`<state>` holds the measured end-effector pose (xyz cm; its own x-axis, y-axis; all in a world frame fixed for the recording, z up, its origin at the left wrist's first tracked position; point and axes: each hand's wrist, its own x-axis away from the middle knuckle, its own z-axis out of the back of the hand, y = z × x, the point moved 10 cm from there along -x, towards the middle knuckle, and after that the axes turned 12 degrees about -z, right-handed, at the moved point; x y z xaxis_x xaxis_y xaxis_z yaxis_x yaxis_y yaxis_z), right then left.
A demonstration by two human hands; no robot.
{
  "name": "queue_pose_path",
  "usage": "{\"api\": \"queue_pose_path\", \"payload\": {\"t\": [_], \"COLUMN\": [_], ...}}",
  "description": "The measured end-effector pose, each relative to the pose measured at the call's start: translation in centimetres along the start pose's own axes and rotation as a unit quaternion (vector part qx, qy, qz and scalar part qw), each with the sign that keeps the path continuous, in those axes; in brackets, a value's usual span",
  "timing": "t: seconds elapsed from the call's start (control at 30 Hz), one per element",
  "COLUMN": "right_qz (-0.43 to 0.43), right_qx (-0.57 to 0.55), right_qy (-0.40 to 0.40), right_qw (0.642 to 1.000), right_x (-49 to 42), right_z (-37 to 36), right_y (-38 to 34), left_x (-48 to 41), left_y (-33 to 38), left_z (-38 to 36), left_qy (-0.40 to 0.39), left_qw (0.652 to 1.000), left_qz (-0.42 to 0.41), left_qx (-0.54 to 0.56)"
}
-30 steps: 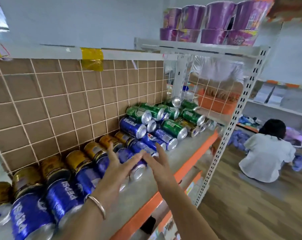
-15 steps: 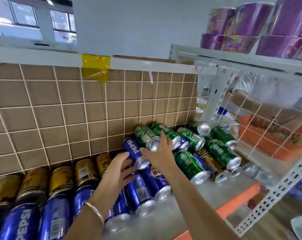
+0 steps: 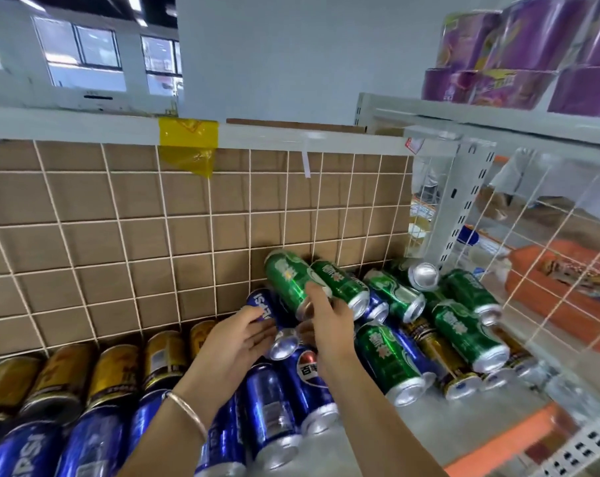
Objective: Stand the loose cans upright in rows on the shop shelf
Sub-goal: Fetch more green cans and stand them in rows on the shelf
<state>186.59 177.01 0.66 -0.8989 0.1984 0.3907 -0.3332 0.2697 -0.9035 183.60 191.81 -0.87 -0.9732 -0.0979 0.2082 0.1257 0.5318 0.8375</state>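
Shop shelf, from my head camera: at far left, gold cans (image 3: 116,370) lie side by side against the wire-grid back panel (image 3: 119,218). A row of blue Pepsi cans (image 3: 95,442) lies in front of them, silver ends toward the shelf's front edge.

My left grip (image 3: 236,342), a thin bracelet (image 3: 188,414) on its wrist, reaches over that row. Its fingers rest along a blue can (image 3: 262,306) that tilts up out of the pile. Whether the grip has actually clasped the can I cannot tell.

Just to the right, my right grip (image 3: 329,321) is closed around the lower end of a green can (image 3: 286,282), thumb on top. It holds the can slanted above the others, close to the back panel.

Further right, a loose heap of green, blue and gold cans (image 3: 463,325) lies jumbled on the grey shelf (image 3: 412,432), the cans touching and overlapping.

Above the heap at far right, purple packs (image 3: 532,46) stand on the upper shelf (image 3: 463,115).
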Motion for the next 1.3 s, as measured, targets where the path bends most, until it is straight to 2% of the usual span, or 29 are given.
{"api": "queue_pose_path", "payload": {"t": [0.03,0.1,0.13,0.2,0.27,0.33,0.4,0.43,0.47,0.5,0.6,0.67,0.7,0.77,0.8,0.87,0.93,0.97,1.03,1.13,1.2,1.3], "right_qz": [-0.039,-0.082,-0.077,-0.033,0.020,0.083,0.171,0.208,0.211,0.176,0.036,0.043,0.060,0.078,0.081,0.095,0.092,0.084,0.067,0.043,0.057,0.062], "right_qx": [-0.066,-0.098,-0.060,0.102,0.297,0.393,0.392,0.407,0.444,0.491,0.603,0.632,0.629,0.606,0.577,0.461,0.284,0.211,0.142,0.144,0.179,0.201], "right_qy": [-0.037,-0.110,-0.140,-0.182,-0.190,-0.141,-0.015,0.056,0.104,0.117,0.081,0.103,0.120,0.136,0.141,0.127,0.053,-0.002,-0.087,-0.152,-0.166,-0.207], "right_qw": [0.996,0.986,0.985,0.977,0.936,0.905,0.904,0.888,0.865,0.845,0.793,0.767,0.766,0.780,0.801,0.873,0.953,0.974,0.984,0.977,0.968,0.956], "right_x": [0.7,2.2,2.8,4.0,4.6,3.8,1.4,-0.1,-1.7,-3.6,-6.9,-7.0,-7.0,-6.3,-5.6,-3.7,-1.3,0.0,2.8,6.5,8.9,11.7], "right_z": [-0.5,-1.6,-2.0,-2.4,-2.0,-0.7,1.7,2.8,3.5,3.8,4.5,4.5,4.3,4.3,4.4,4.3,3.5,2.5,0.4,-2.7,-4.0,-6.1], "right_y": [0.5,0.6,0.2,-0.5,-1.1,-3.0,-6.7,-8.3,-9.0,-8.5,-5.2,-5.2,-5.6,-6.0,-6.1,-6.2,-5.4,-4.6,-2.8,0.5,1.7,3.3], "left_x": [-0.1,-0.1,0.0,0.2,0.4,0.3,0.3,0.3,0.5,0.7,1.1,1.5,1.8,2.3,2.6,3.3,3.6,3.9,4.8,6.3,7.8,11.4], "left_y": [0.1,0.7,1.0,1.4,1.4,1.2,1.0,1.0,1.1,1.1,0.9,0.8,0.8,0.9,0.9,1.2,1.1,1.1,1.3,2.6,3.3,5.0], "left_z": [-0.5,-1.9,-2.6,-3.7,-3.8,-3.4,-2.7,-2.4,-2.2,-2.0,-0.4,0.7,1.2,2.1,2.4,2.9,3.4,3.6,3.5,4.2,4.4,5.3], "left_qy": [-0.010,-0.041,-0.065,-0.097,-0.102,-0.087,-0.067,-0.062,-0.061,-0.060,-0.047,-0.034,-0.028,-0.018,-0.013,-0.003,0.006,0.006,-0.010,-0.031,-0.050,-0.064], "left_qw": [1.000,0.999,0.997,0.994,0.993,0.991,0.990,0.990,0.990,0.991,0.992,0.993,0.994,0.993,0.993,0.992,0.990,0.988,0.984,0.976,0.968,0.966], "left_qz": [-0.003,-0.019,-0.030,-0.038,-0.032,-0.025,-0.025,-0.025,-0.027,-0.027,-0.027,-0.032,-0.036,-0.048,-0.053,-0.060,-0.061,-0.064,-0.087,-0.165,-0.145,-0.145], "left_qx": [0.009,0.013,0.016,0.033,0.060,0.103,0.123,0.123,0.121,0.120,0.118,0.108,0.103,0.102,0.105,0.114,0.123,0.137,0.153,0.142,0.197,0.203]}}
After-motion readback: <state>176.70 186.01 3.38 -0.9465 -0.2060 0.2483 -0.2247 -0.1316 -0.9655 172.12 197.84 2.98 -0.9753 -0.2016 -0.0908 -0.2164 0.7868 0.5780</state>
